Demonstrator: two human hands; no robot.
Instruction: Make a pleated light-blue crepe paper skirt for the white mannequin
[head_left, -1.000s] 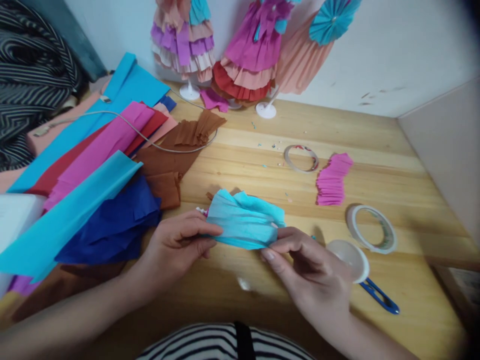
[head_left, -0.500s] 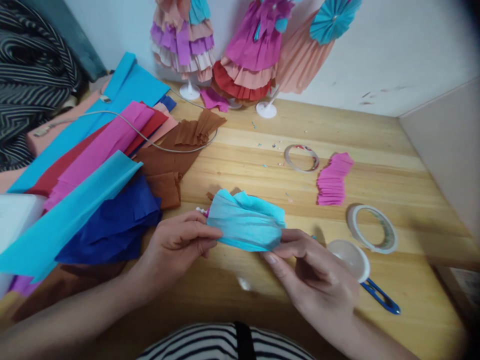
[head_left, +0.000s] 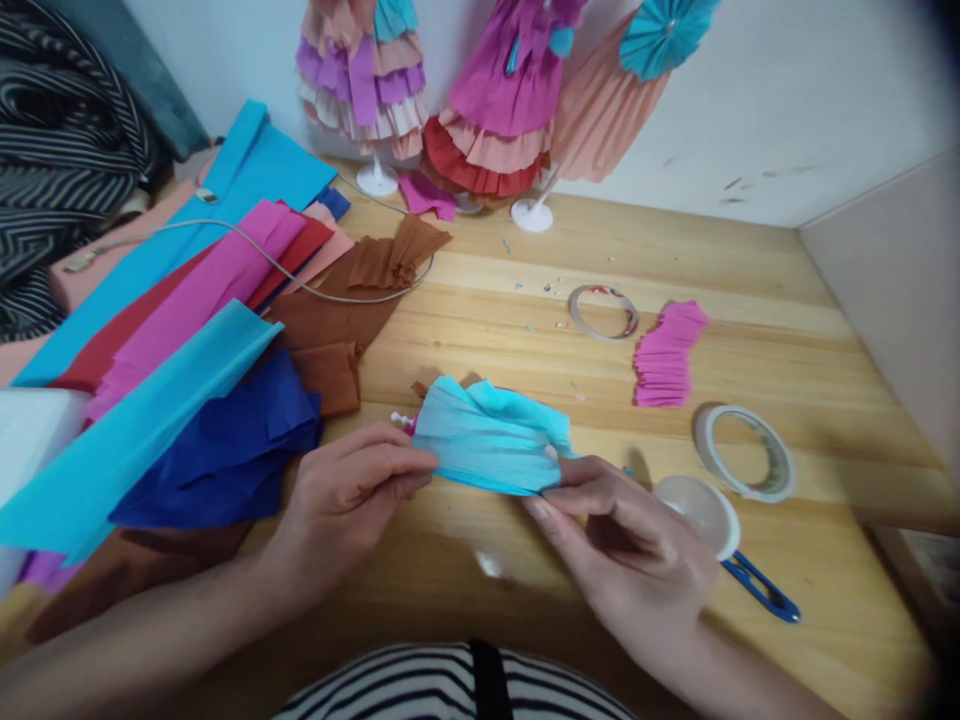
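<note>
With your left hand (head_left: 358, 492) and right hand (head_left: 634, 535) each in a closed grip, pinching opposite ends of the light-blue crepe paper (head_left: 487, 445) over the counter (head_left: 487, 335), pull softly, because it could rip if you tug hard.

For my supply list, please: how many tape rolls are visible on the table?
2: a thin roll left of the pink pleated strip, and a thicker roll beyond the small white container. More may be hidden under the papers.
</note>
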